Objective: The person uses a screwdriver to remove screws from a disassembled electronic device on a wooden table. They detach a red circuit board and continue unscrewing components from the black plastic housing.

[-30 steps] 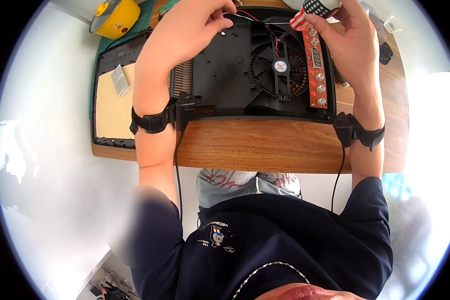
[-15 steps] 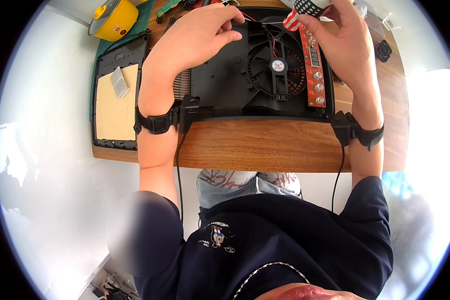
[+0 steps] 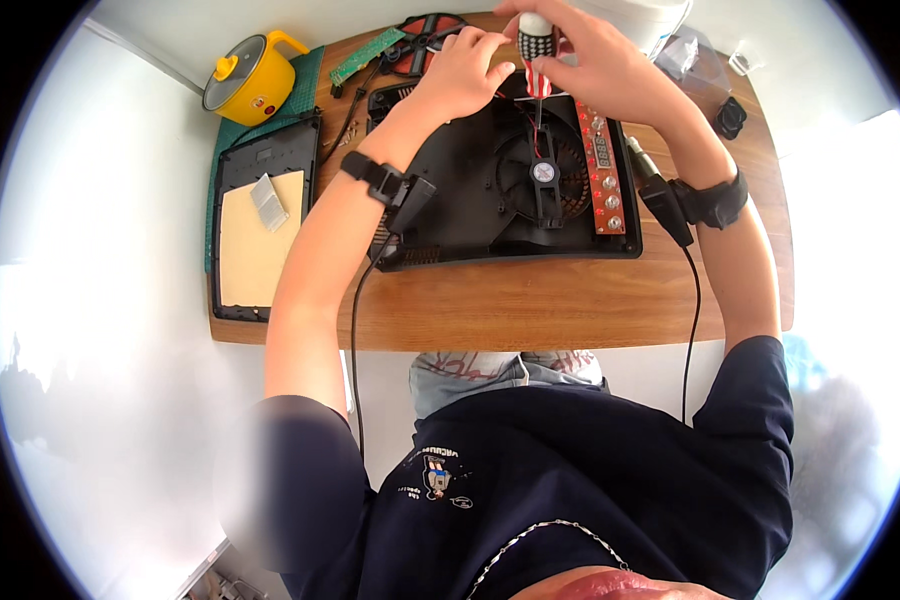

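Note:
My right hand (image 3: 605, 70) is closed round the handle of a screwdriver (image 3: 537, 85), which has stars, red and white stripes and a white end. Its shaft points down at the far end of the fan (image 3: 545, 172) inside a black plastic housing (image 3: 450, 190); whether the tip touches anything, I cannot tell. Over the housing's far edge is my left hand (image 3: 462, 75), thumb and forefinger apart, with nothing visible between them. Thin red wires run near the fan's top. Along the housing's right side lies a red-brown circuit board strip (image 3: 602, 165) with a display and several buttons.
At the left lies a black frame with a beige panel (image 3: 260, 250) and a small silver finned piece (image 3: 269, 203). A yellow pot (image 3: 255, 85) stands on a green mat. Behind are a green circuit board (image 3: 367, 55) and a red-and-black round part (image 3: 425, 45). A black coiled item (image 3: 730, 118) sits far right.
My right hand has moved left with the screwdriver, which now stands more upright over the fan. My left hand has moved farther forward, and the view has shifted.

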### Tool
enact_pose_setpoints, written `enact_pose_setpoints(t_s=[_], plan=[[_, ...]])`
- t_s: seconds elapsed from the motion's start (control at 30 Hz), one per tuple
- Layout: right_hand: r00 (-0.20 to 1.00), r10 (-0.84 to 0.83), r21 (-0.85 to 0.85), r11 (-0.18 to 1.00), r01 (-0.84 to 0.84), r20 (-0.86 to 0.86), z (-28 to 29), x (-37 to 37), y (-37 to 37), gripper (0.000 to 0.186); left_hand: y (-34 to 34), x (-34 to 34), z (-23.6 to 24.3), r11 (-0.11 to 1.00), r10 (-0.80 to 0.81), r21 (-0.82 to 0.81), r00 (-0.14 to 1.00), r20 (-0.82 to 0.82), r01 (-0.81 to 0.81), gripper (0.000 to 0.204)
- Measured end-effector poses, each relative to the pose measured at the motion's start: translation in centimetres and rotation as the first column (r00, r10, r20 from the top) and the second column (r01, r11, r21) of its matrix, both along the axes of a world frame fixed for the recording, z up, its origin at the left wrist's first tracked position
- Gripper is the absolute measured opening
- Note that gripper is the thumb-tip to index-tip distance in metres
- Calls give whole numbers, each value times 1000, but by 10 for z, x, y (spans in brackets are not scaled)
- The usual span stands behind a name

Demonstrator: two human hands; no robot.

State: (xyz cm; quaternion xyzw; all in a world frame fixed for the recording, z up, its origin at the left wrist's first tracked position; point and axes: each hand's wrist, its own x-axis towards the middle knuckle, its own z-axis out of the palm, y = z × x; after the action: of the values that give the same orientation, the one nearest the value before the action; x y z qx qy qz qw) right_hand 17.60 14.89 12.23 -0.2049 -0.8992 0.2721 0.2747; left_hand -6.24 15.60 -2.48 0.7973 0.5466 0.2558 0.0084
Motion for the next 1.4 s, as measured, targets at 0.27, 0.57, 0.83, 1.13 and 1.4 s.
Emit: enact_pose_setpoints(t_s=[0.27,0.57,0.83,1.13,1.4], plan=[[899,-288,358,919,163,330,19,-22,-3,38,33,-15,-47,994,-45,-99,994,-102,35,43],[893,61,339,912,-231,446,32,-17,20,35,16,6,-37,999,-7,39,1000,-23,8,38],[518,-133,256,951,-172,845,89,-37,-6,33,8,13,-26,997,67,42,996,-53,-65,36],[505,-58,121,988,-93,861,78,-35,8,38,15,16,-31,995,60,83,997,-38,-56,35],[715,289,88,894,-440,636,64,-20,30,33,20,23,-32,994,45,98,999,2,-44,36]])
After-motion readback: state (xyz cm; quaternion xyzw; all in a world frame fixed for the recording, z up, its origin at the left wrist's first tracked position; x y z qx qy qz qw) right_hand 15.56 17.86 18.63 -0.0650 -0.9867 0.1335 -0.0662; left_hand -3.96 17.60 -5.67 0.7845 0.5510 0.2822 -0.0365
